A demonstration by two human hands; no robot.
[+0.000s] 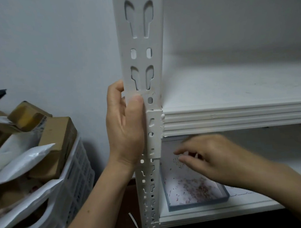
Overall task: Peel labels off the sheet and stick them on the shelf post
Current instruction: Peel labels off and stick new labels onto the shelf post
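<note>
Against the shelf post (142, 60), the left hand (125, 126) gripped its edge, with the thumb pressed flat on the front face. Below and to the right of it, the right hand (209, 156) hovered over the label sheet (184, 186), which lay in a tray (198, 204). Its fingers were blurred, so the grasp could not be determined.

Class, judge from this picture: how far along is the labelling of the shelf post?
Done: one pale label seems stuck on the shelf post, under the left thumb. In hand: the left hand grips the post; the right hand, blurred, has its fingers at the sheet in the tray. Left: sticking the next label; how many remain cannot be told.
</note>
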